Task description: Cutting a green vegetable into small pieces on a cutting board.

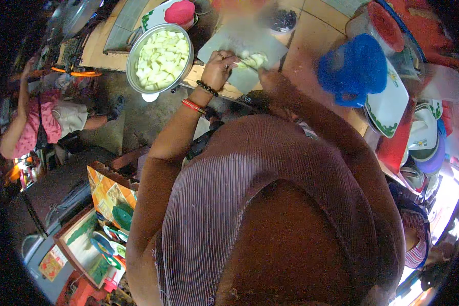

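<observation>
My left hand (218,70), with a ring and bracelets at the wrist, is over the left part of a grey cutting board (214,48). Its fingertips hold the end of a pale green vegetable piece (238,65). Across from it my right hand (272,81) is closed, blurred and partly in shadow, around what looks like a knife (249,65); the thin blade lies against the vegetable and the handle is hidden. More whitish cut vegetable (258,59) lies on the board beside the blade. Left of the board stands a round metal pot (192,57) full of pale green chunks.
A pink bowl (179,12) rests on a plate behind the pot. At the back is a bowl of dark pieces (284,21). To the right are a blue plastic container (352,72), white plates (388,103) and a red-topped tub (385,26). Another person (49,122) is at far left.
</observation>
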### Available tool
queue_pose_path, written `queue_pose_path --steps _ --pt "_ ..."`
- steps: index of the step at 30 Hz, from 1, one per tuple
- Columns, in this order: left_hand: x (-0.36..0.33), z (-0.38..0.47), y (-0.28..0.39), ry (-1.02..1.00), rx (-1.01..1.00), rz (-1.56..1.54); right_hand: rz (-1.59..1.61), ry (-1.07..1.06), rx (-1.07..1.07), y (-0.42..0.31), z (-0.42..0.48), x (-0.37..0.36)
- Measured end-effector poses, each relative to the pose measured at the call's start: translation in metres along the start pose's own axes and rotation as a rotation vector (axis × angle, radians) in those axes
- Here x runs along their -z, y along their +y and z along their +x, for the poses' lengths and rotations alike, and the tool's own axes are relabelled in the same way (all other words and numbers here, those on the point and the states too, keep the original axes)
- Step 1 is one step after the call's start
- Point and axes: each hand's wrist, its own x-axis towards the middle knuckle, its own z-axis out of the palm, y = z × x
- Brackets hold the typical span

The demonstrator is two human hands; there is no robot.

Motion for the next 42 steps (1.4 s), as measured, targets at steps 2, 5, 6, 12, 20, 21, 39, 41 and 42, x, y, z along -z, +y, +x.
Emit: queue_pose_path --steps 2,5,6,12,20,21,39,41,42 --pt "0.000 -0.002 -0.005 0.011 -0.020 -0.015 0.008 -0.056 -0.016 0.004 0.004 -0.001" --pt "0.002 -0.001 -0.011 -0.025 -0.059 -0.079 0.018 -0.035 0.058 0.014 0.014 -0.007" --pt "0.001 0.001 -0.011 -0.025 -0.069 -0.077 0.017 0.033 0.150 0.016 0.017 -0.007" --pt "-0.004 -0.007 -0.014 0.040 0.001 -0.168 0.030 -0.111 -0.032 -0.020 -0.003 0.032" --pt "0.003 -0.004 -0.009 -0.004 -0.019 -0.047 0.086 0.055 -0.183 -0.025 -0.004 0.006" --pt "0.006 -0.004 -0.009 0.012 -0.016 -0.023 0.099 0.092 -0.219 -0.038 -0.008 0.017" --pt "0.001 -0.004 -0.005 0.106 0.013 0.044 -0.053 0.017 0.064 -0.018 0.005 0.007" --pt "0.001 -0.002 -0.005 0.108 0.021 0.054 -0.075 0.033 0.057 -0.016 0.007 -0.004" --pt "0.000 0.000 -0.006 0.107 0.012 0.056 -0.098 0.051 0.052 -0.014 0.010 -0.007"
